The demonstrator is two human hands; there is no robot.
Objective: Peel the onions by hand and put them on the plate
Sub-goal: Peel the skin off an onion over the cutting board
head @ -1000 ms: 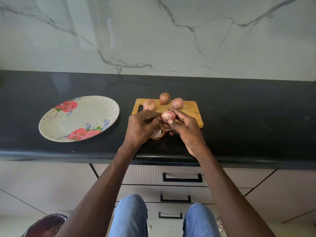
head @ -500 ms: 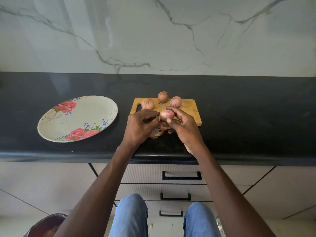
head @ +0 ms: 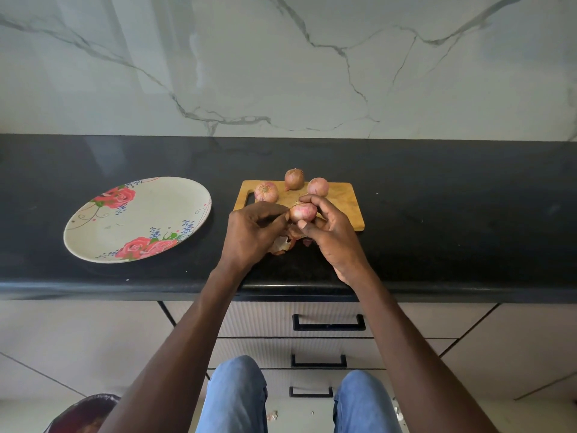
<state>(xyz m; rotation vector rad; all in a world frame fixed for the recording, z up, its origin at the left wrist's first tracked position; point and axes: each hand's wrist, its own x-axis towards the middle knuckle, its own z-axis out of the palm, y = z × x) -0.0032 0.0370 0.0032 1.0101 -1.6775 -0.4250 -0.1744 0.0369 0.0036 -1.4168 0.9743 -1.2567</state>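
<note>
A pink, partly skinned onion [head: 302,211] is held over the front edge of the wooden cutting board [head: 343,198]. My right hand [head: 331,235] grips it from the right with thumb and fingers curled round it. My left hand [head: 249,234] pinches at its left side, fingers curled. Loose brown peel [head: 282,243] lies below the hands on the counter. Three more onions stand on the board: a pink one at the left [head: 266,192], a brown one at the back [head: 293,179], and a pink one at the right [head: 318,186]. The floral plate [head: 137,218] sits empty to the left.
The black counter [head: 452,220] runs wall to wall under a marble backsplash. Drawers with black handles [head: 328,323] are below its front edge. My knees in blue jeans [head: 237,395] are under the hands. A dark bin [head: 84,414] shows at the bottom left.
Both hands stay on the same onion with only small finger shifts; the view has drifted slightly.
</note>
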